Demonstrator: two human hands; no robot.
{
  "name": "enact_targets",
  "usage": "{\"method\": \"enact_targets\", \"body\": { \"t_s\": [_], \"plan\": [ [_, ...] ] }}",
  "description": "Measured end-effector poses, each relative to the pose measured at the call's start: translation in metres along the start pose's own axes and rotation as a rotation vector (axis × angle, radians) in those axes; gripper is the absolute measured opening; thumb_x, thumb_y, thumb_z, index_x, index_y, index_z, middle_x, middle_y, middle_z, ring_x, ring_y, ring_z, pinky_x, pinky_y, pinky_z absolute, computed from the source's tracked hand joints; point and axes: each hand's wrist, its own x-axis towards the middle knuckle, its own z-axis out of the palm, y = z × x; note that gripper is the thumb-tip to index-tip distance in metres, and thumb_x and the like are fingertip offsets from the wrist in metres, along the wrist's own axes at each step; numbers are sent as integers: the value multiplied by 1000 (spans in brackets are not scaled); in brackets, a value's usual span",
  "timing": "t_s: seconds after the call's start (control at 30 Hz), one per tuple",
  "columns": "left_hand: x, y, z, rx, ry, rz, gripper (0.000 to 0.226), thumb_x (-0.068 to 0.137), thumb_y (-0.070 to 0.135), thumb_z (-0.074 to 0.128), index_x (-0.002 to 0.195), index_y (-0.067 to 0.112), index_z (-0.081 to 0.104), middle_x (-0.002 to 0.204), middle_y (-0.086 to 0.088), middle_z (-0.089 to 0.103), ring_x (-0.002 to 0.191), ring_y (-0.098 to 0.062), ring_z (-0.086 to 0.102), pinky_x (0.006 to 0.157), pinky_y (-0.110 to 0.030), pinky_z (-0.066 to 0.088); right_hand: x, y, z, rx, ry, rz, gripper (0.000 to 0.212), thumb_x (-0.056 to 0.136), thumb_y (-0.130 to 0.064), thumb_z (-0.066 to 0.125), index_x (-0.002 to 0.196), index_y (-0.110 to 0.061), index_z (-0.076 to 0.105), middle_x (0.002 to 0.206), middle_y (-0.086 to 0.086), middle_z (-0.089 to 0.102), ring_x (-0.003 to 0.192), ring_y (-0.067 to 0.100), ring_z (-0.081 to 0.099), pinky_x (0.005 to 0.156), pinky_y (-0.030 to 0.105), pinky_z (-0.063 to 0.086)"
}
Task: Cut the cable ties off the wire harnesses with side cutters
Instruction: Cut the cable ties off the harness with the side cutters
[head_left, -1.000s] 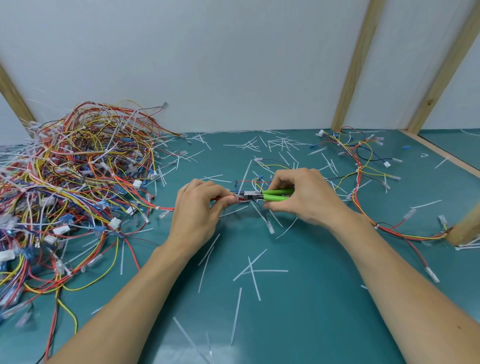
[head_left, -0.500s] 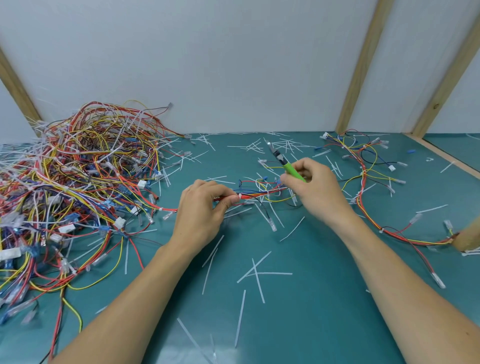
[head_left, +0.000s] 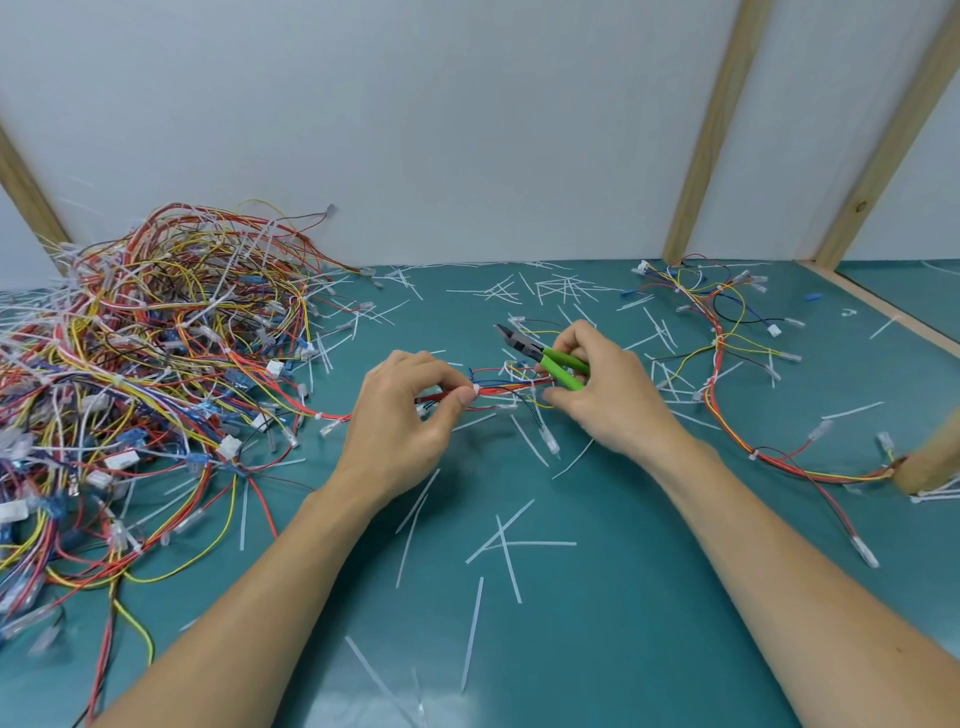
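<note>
Two hands, left (head_left: 402, 415) pinching harness (head_left: 498, 391), right (head_left: 608, 395) gripping side cutters (head_left: 545, 356) above it.

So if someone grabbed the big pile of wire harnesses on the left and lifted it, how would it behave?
The wire harness pile would probably come up as one floppy clump, since its thin wires loop through each other and many still carry cable ties. Strands would likely sag and trail. Loose cut tie strips on the green mat look light enough to scatter when dragged.
</note>
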Motion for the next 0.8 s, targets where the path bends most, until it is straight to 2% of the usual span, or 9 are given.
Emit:
{"method": "enact_targets", "body": {
  "t_s": [0.13,0.27,0.33,0.4,0.47,0.53,0.63,0.73,0.8],
  "plan": [
    [1,2,-3,-91,56,-64,10,93,12,70,83,13,72,80,13,62,87,-13,54,79,-18,36,-1,1,-2,31,-40,-26,47,71,-39,88,96,-30,49,94,-14,71,86,18,60,77,35,51],
    [2,-1,-6,-120,46,-139,10,94,13,69,84,15,72,85,11,66,93,-14,56,81,-16,36,0,-1,0,119,15,-50,43,73,-46,88,92,-29,53,79,-19,69,70,-1,56,61,11,41],
    [2,-3,-6,-65,51,-157,14,91,13,68,80,20,73,84,10,66,93,-16,55,81,-19,37,0,-1,0,168,59,-62,39,77,-47,87,90,-29,54,72,-25,66,64,-2,55,59,8,38],
    [2,-4,-6,-29,40,-176,16,84,18,61,73,25,71,81,11,67,92,-16,54,83,-27,39,-1,-4,1,158,74,-80,38,77,-50,85,89,-31,54,74,-25,66,68,0,58,65,12,44],
    [2,-4,-6,-15,46,-206,18,82,25,56,69,24,69,79,11,67,91,-16,55,86,-36,43,-4,-7,3,137,58,-87,38,75,-54,83,90,-32,56,84,-21,71,79,7,64,78,33,56],
    [2,-5,-5,-9,118,-215,21,88,34,57,74,23,70,80,11,66,90,-14,58,86,-39,46,-7,-10,7,110,29,-107,38,74,-53,82,91,-32,56,86,-17,72,84,14,66,81,42,57],
    [2,-3,-3,-5,175,-133,22,90,45,61,80,27,69,82,16,66,90,-9,60,84,-32,46,-11,-16,14,90,-4,-127,39,73,-47,85,93,-31,56,88,-14,72,88,16,68,84,43,57],
    [0,-1,4,62,56,-33,20,86,50,71,82,30,72,83,20,67,92,-6,58,84,-30,45,-11,-19,19,88,-14,-120,42,72,-45,87,93,-29,55,87,-13,72,84,14,67,81,42,56],
    [-1,-2,8,72,-29,-43,26,78,58,76,86,33,73,83,21,69,92,-2,59,82,-30,47,-11,-20,19,91,-36,-109,47,70,-47,90,94,-27,55,88,-12,71,85,17,65,83,43,56]
  ]
}}
